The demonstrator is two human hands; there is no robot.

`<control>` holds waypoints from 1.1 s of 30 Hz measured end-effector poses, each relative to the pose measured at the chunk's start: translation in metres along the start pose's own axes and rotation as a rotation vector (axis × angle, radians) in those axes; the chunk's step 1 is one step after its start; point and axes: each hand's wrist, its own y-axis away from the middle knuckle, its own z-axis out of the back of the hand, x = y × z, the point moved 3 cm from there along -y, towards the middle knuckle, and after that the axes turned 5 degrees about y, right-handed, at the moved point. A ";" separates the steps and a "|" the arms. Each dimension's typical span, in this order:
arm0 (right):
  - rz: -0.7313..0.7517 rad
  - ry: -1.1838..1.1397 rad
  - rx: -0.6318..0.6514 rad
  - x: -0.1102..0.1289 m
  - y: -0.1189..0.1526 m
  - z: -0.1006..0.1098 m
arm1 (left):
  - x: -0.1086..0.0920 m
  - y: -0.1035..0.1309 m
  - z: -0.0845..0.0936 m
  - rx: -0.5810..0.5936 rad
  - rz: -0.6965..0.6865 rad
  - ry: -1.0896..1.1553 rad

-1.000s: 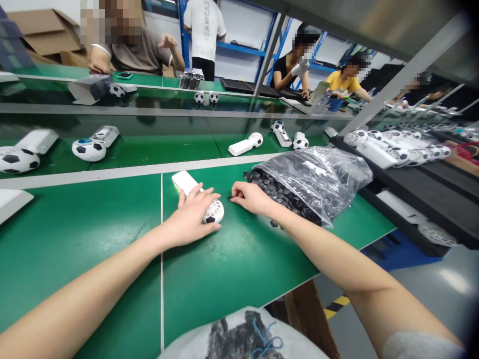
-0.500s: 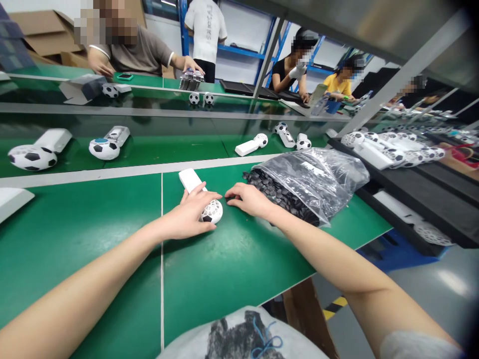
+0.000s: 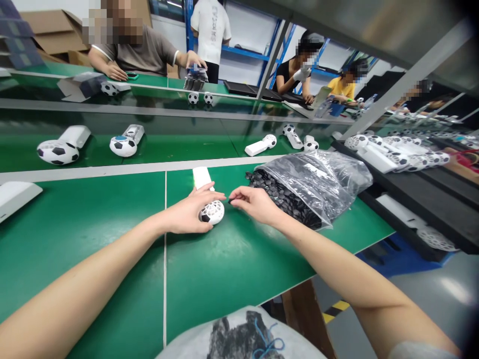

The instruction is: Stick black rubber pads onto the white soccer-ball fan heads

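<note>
Cupping a soccer-patterned piece (image 3: pixel 214 214)
Left hand (image 3: pixel 187 212) is holding it, fingers wide; right hand (image 3: pixel 256 203) (fingertips nearly together) is pinching a black chip (image 3: pixel 230 201).

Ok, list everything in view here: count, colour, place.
bench: one, green, foreground
ball unit: one, white and black, bench centre
plastic bag: one, clear, bench right
black pieces: many, black, bag's mouth
other units: at least five, white and black, middle belt
trays: several, black, right
white part: one, white, left edge
cartons: several, brown, far left
co-workers: at least four, mixed clothing, background
left hand: one, bare, around ball unit
right hand: one, bare, pinching dark piece
</note>
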 end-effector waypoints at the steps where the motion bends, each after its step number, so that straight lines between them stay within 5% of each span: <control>1: 0.006 -0.105 0.006 0.004 0.003 0.002 | 0.000 0.000 0.000 0.005 -0.012 0.007; 6: 0.219 -0.192 0.039 0.026 0.011 0.000 | -0.001 -0.003 -0.003 -0.027 0.019 0.072; 10: 0.233 -0.198 0.019 0.026 0.006 -0.005 | -0.003 -0.005 -0.007 -0.096 0.056 0.077; 28: 0.001 -0.304 0.026 0.012 0.001 -0.022 | -0.008 -0.008 -0.012 -0.158 0.030 0.011; 31: -0.055 -0.246 0.025 0.001 0.004 -0.010 | -0.009 -0.006 -0.013 -0.128 0.052 0.037; 33: -0.122 -0.053 -0.110 -0.015 0.008 0.009 | -0.009 -0.005 -0.014 -0.122 0.055 0.047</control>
